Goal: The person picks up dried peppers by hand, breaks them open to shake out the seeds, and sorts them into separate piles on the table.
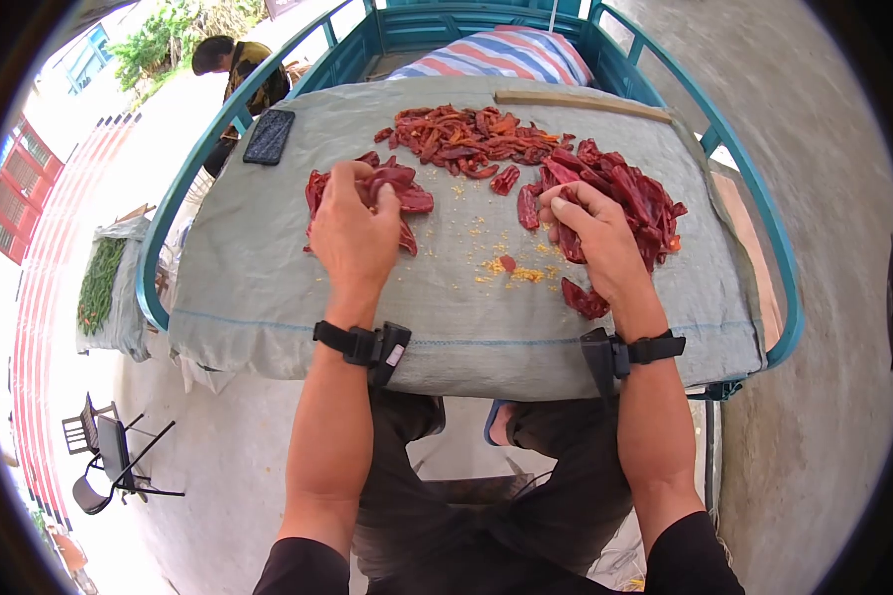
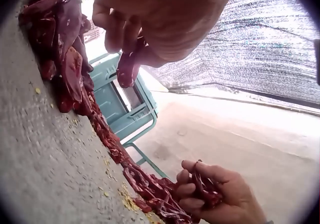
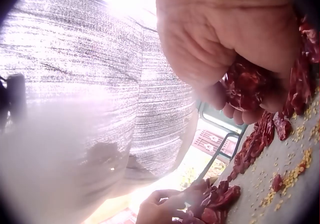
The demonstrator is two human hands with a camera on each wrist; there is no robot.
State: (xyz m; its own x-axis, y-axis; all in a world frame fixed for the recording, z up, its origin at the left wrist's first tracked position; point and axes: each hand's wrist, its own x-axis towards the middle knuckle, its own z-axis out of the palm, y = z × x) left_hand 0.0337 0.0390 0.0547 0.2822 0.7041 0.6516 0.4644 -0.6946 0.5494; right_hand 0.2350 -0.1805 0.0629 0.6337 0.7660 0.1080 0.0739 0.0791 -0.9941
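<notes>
Over the left pile of dried red peppers [image 1: 417,201], my left hand [image 1: 352,238] is bent at the fingers. In the left wrist view it pinches a dark red dried pepper [image 2: 127,70] between thumb and fingers. My right hand [image 1: 605,243] is at the near-left side of the larger right pile of peppers [image 1: 640,193]. Its fingers curl round a wrinkled dried red pepper [image 3: 246,84], which shows under the palm in the right wrist view. Both hands wear black wrist straps.
A grey woven sheet [image 1: 466,317] covers the teal cart bed. Smaller peppers [image 1: 466,139] lie behind the hands; yellow seeds [image 1: 531,273] are scattered between them. A phone [image 1: 269,137] lies at the left, a wooden strip [image 1: 583,104] at the back. Another person [image 1: 253,74] bends beyond the rail.
</notes>
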